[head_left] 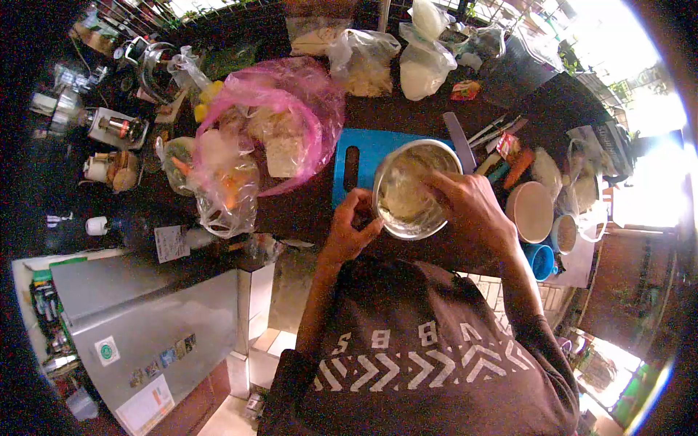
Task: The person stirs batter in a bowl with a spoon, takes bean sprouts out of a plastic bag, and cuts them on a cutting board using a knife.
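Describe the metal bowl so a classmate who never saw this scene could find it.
On the dark table, find the blue board. The bowl overlaps the board's right side, with the left hand at its rim and the right hand partly inside. Unlike the tan container farther right, it is shiny metal, holding a pale mixture.
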Available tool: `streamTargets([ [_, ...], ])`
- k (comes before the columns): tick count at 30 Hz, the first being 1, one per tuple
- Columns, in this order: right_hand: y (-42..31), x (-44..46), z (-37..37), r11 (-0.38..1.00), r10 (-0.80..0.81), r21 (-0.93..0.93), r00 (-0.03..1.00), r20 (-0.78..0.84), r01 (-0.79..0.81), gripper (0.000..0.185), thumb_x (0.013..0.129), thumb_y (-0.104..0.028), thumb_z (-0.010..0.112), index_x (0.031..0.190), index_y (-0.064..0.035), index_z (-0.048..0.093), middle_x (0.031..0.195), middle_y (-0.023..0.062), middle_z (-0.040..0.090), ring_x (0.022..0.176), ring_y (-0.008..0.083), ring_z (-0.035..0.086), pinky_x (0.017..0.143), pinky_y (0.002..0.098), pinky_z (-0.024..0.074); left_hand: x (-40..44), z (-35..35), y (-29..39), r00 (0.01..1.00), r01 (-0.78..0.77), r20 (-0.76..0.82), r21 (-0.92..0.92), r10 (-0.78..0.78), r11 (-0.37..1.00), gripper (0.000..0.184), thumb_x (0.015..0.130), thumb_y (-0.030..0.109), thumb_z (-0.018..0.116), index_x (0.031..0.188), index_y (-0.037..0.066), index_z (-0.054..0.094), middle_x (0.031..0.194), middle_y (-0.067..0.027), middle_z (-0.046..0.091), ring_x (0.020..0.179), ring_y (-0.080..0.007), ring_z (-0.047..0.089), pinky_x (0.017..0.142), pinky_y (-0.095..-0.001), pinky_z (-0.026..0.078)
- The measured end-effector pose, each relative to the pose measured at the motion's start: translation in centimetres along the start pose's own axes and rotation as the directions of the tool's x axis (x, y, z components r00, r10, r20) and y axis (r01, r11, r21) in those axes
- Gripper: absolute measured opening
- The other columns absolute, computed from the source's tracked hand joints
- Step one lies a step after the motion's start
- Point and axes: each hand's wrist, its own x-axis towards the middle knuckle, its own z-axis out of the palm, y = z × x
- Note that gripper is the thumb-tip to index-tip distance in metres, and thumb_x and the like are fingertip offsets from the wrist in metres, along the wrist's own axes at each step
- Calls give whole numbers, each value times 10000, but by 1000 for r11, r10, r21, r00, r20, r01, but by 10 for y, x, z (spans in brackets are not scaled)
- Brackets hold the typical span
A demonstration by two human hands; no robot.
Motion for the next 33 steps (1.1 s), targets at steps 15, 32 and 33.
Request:
streamTargets([
  [15,40,-32,42,971,153,-213,963,221,-106,199,961,-196,584,1086,-128,723,677,154,672,640,403,671,584,552,508,-4,1,12,996,54,-61,-127,-63,990,303,893,113,717,1130,72,532,1008,-13,583,954,-125,563,916,-303,470],
  [32,36,-34,34,730,371,537,905,206,-422,243,1037,-115,573,1147,49,715,1094,143,759,1056,194,681,961,357,517,0,-5,5,997,22,-69,-87,-29,996,315,885,106,721,1134,69,533,1020,-4,576,953,-105,543,900,-292,465],
  [33,37,-35,34,738,363,553,918,159,-388,235,1037,-110,576,1144,47,715,1081,141,760,1044,182,676,953,346,518,-1,-2,6,994,40,-98,-164,-56,986,317,885,105,724,1137,73,534,1017,-4,578,956,-106,547,902,-292,466],
])
